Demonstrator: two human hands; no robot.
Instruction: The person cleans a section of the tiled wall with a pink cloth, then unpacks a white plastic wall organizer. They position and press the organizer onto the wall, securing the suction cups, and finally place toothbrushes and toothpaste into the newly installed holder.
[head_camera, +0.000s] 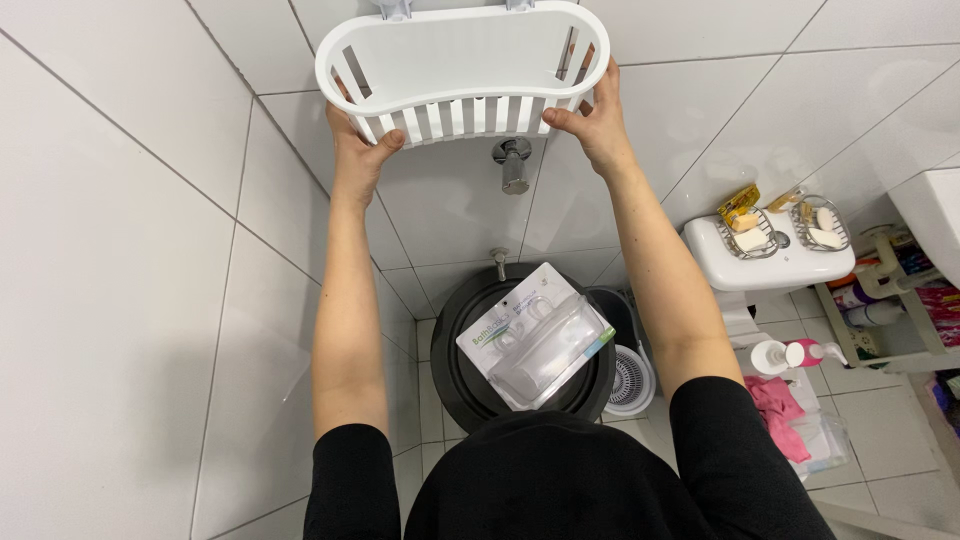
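A white plastic basket (462, 55) with slotted sides is held up against the white tiled wall, near the top of the view. My left hand (358, 150) grips its lower left corner from beneath. My right hand (597, 120) grips its lower right end, thumb along the front rim. The basket's inside looks bare. Two small fittings show at its top back edge against the wall.
A metal tap (513, 165) juts from the wall just under the basket. Below stands a dark round bin (470, 375) with a clear plastic package (536, 335) on its lid. At right, a white cistern (775, 262) bears two wire soap dishes; bottles and a pink cloth lie lower.
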